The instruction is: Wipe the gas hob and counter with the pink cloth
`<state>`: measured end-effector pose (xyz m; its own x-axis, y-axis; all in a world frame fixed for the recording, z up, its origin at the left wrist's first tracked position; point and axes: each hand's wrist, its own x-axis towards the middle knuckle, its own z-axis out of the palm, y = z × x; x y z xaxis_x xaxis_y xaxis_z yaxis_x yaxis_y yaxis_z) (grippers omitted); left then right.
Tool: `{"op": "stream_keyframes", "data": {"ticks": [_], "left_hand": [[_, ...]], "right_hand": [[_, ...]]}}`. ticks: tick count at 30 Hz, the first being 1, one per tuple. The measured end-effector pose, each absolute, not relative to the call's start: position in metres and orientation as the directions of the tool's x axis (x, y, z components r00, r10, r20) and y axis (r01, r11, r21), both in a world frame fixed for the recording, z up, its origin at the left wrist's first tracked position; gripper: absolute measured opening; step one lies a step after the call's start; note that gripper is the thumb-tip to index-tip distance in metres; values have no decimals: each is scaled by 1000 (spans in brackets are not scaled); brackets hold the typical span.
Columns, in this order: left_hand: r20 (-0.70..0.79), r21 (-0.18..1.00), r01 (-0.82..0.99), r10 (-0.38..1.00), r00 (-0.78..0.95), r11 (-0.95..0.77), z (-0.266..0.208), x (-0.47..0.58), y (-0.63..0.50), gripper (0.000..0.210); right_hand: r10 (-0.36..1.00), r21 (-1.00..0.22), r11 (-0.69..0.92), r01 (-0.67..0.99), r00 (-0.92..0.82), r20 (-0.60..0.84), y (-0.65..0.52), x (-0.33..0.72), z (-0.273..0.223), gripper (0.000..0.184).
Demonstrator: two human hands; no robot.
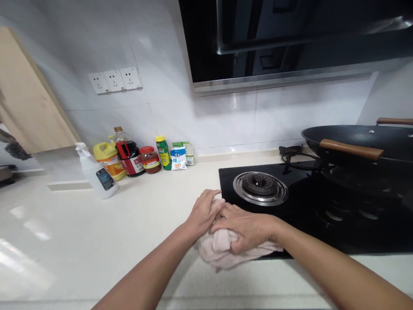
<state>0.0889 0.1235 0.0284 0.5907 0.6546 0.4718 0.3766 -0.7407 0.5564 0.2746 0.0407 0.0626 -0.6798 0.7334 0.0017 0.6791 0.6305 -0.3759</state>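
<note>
A crumpled pale pink cloth [222,254] lies across the left front edge of the black glass gas stove [309,232] and the white countertop [135,228]. My right hand [247,226] is closed over the cloth, its fingers bent into the folds. Beside it, my left hand [204,211] grips the cloth's far upper end, with one finger sticking out toward the stove edge. The two hands touch or nearly touch. Just beyond them sits the bare left burner [260,188] in its steel ring.
A black wok [348,133] with wooden handles stands on the right side of the stove. Along the wall are a white spray bottle [97,174], a yellow jug [109,159], a dark sauce bottle [130,155], a red-lidded jar [150,160] and seasoning packs [178,158]. A range hood [290,43] hangs above.
</note>
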Motion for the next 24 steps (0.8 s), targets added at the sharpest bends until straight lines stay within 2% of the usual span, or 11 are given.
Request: {"op": "stream_keyframes", "data": {"ticks": [3, 5, 10, 13, 15, 20, 22, 24], "left_hand": [[468, 551, 377, 649, 600, -745, 30, 89, 123, 41], [480, 543, 374, 643, 597, -752, 32, 89, 122, 39], [479, 520, 364, 616, 625, -773, 37, 91, 118, 37], [451, 505, 394, 624, 638, -768, 39, 92, 115, 36], [415, 503, 436, 651, 635, -746, 39, 92, 115, 39], [291, 479, 528, 694, 658, -701, 33, 88, 120, 63], [261, 458, 537, 685, 680, -708, 29, 86, 123, 68], [236, 432, 560, 688, 686, -707, 27, 86, 125, 75]], "right_hand": [[709, -413, 640, 648, -705, -9, 42, 274, 64, 61], [754, -398, 618, 678, -655, 54, 49, 282, 62, 56], [881, -306, 462, 832, -392, 264, 74, 305, 44, 52], [937, -249, 290, 924, -220, 273, 78, 308, 40, 58], [950, -248, 265, 932, -207, 235, 74, 306, 42, 60], [905, -400, 425, 812, -373, 203, 62, 300, 51, 58], [891, -530, 452, 718, -386, 237, 64, 299, 52, 54], [910, -709, 402, 580, -335, 242, 69, 300, 49, 50]]}}
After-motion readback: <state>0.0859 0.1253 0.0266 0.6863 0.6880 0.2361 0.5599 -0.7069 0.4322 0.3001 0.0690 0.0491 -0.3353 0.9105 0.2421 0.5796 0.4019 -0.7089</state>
